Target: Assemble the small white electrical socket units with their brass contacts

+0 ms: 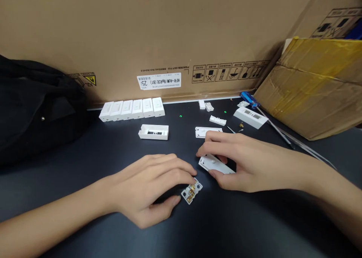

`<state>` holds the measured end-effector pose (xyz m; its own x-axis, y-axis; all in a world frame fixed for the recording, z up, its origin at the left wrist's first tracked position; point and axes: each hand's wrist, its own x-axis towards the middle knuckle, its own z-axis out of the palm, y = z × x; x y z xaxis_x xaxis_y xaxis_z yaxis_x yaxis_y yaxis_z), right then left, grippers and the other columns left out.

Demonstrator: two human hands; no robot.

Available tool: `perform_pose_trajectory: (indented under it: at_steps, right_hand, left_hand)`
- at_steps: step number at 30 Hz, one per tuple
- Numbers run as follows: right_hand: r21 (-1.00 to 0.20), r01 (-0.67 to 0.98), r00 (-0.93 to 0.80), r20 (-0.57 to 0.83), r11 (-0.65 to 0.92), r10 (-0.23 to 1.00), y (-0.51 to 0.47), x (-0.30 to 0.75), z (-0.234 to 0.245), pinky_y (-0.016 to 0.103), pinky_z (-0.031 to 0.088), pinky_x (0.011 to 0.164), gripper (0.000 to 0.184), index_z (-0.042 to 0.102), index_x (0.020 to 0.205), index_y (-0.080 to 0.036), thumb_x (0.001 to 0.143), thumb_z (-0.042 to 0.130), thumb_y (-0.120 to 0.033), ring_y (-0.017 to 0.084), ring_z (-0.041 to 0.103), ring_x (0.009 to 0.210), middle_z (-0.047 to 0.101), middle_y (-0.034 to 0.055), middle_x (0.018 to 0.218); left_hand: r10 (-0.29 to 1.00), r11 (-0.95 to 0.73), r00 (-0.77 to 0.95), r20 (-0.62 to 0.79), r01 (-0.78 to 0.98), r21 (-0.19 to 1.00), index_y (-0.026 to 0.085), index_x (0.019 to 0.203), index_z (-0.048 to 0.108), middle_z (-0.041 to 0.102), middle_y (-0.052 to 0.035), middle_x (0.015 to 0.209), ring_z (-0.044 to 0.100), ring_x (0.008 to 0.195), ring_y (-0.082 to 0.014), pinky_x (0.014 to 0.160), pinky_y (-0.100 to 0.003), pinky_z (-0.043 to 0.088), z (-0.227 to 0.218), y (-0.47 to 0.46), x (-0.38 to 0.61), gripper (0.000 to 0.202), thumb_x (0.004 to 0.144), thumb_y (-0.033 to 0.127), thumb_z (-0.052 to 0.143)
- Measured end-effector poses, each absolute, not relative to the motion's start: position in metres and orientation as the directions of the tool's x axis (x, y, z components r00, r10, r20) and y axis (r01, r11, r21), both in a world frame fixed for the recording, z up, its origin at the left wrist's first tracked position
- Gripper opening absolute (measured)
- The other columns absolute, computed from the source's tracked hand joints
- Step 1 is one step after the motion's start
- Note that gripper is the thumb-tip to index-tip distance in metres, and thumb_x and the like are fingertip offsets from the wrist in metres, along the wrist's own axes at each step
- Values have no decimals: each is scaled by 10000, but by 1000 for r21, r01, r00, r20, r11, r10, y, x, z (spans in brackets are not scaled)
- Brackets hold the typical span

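My left hand (154,188) is over the table with thumb and fingers apart. Its thumb and index fingertips are at the edge of a small white plastic contact base (192,191), which has brass-coloured strips in it; whether they press on it is hard to tell. Between the thumb and fingers of my right hand (234,160) is a white rectangular plastic plate (215,164), tilted, its far end partly covered by the hand. Just beyond that hand lies a similar white plate (207,131), partly hidden by the fingers.
Several white switch housings (132,109) stand in a row at the back left, an upturned housing (153,132) before them. Small white parts (217,120), another housing (250,117) and a blue-handled screwdriver (249,98) lie back right. Cardboard boxes (313,88) and a black bag (36,111) border the table.
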<state>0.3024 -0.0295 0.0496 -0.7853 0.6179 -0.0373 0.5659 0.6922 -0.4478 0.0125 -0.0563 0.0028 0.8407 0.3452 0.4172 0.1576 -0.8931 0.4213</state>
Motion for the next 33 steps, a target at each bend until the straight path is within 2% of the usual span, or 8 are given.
perform_pose_trajectory:
  at_steps: [5, 9, 12, 15, 21, 28, 33]
  right_hand:
    - [-372, 619, -769, -110, 691, 630, -32, 301, 47, 349, 476, 712, 206, 743, 1113, -240, 920, 676, -262, 203, 625, 815, 625, 40, 1018]
    - [-325, 620, -776, -120, 714, 620, -33, 298, 44, 393, 508, 796, 172, 745, 1101, -223, 975, 664, -305, 255, 660, 916, 651, 68, 1028]
    - [-330, 607, -783, -91, 723, 615, -33, 299, 44, 414, 520, 836, 248, 753, 1183, -227, 1009, 669, -383, 271, 676, 952, 688, 76, 1071]
    - [-317, 592, -793, -64, 741, 606, -32, 302, 43, 424, 526, 860, 346, 754, 1265, -244, 964, 732, -413, 284, 684, 966, 716, 77, 1107]
    - [-309, 572, -801, -10, 760, 598, -31, 304, 42, 403, 534, 828, 307, 769, 1259, -266, 983, 704, -383, 273, 699, 912, 743, 74, 1046]
    - [-295, 563, -807, 7, 772, 591, -29, 305, 39, 396, 523, 804, 292, 765, 1240, -259, 999, 699, -411, 269, 693, 897, 744, 75, 1023]
    - [-289, 550, -824, -34, 783, 566, -30, 304, 41, 393, 486, 775, 235, 758, 1209, -253, 1015, 676, -355, 244, 660, 840, 701, 51, 973]
  left_hand:
    - [343, -883, 865, 367, 163, 440, 185, 1393, 551, 729, -132, 1438, 733, 1138, -253, 1002, -405, 623, 5, -58, 10, 495, 915, 190, 676]
    - [356, -863, 870, 342, 166, 477, 210, 1419, 525, 758, -110, 1367, 713, 1113, -236, 994, -390, 621, 4, -57, 12, 499, 952, 201, 701]
    - [357, -861, 870, 339, 166, 482, 209, 1399, 534, 776, -92, 1281, 712, 1087, -231, 967, -374, 613, 4, -55, 13, 441, 991, 217, 700]
    - [360, -862, 868, 342, 169, 478, 198, 1375, 549, 776, -84, 1243, 708, 1075, -233, 946, -364, 597, 2, -55, 13, 393, 1020, 254, 708]
    - [410, -858, 849, 333, 236, 456, 193, 1319, 574, 761, -69, 1169, 689, 1033, -229, 900, -347, 563, 0, -54, 11, 365, 1037, 359, 738]
    - [399, -869, 861, 315, 246, 430, 212, 1191, 649, 742, -53, 1172, 670, 957, -195, 872, -325, 536, 4, -52, 14, 183, 1057, 327, 699]
    - [411, -867, 861, 299, 268, 420, 216, 1189, 644, 740, -45, 1174, 668, 980, -204, 877, -330, 522, 5, -54, 13, 186, 1063, 343, 695]
